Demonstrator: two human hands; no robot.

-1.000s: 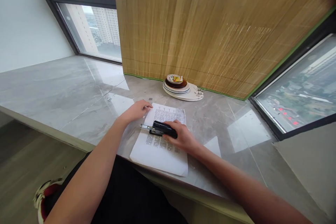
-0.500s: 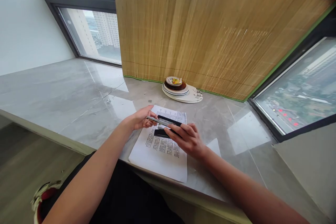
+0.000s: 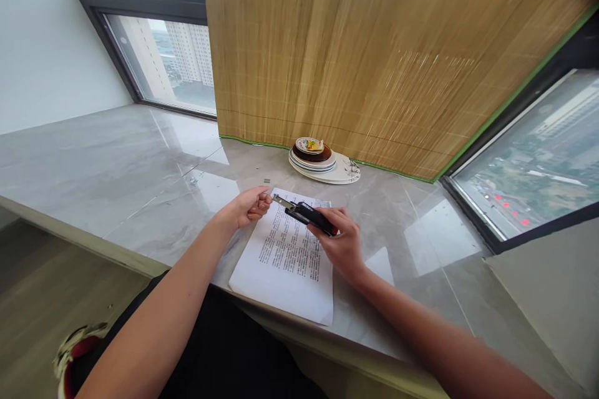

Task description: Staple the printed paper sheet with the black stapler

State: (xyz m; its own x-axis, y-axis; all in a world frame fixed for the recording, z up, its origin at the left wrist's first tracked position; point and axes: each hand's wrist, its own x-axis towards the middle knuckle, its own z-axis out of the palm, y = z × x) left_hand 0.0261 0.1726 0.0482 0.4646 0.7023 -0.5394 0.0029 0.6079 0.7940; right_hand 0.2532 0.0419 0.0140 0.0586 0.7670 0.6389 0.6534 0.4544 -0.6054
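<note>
A black stapler [image 3: 312,217] is gripped in my right hand [image 3: 344,240], tilted above the printed papers [image 3: 285,290], its thin metal rail [image 3: 283,201] sticking out toward the left. My left hand [image 3: 253,206] is closed with curled fingers right by the end of that rail. What the left fingers pinch, if anything, is too small to make out. Beyond the papers, small grey strips that look like staples [image 3: 266,181] lie on the grey marble surface [image 3: 154,199].
A stack of plates [image 3: 313,165] with a small yellow packet [image 3: 314,145] on top stands at the back, before a bamboo blind [image 3: 327,43]. The marble ledge's front edge [image 3: 262,312] runs close to my body. Windows are at left and right.
The stapler has turned in my right hand, and its parts, spread apart before, now lie closer together. My left hand has drawn slightly left, its fingers curling tighter.
</note>
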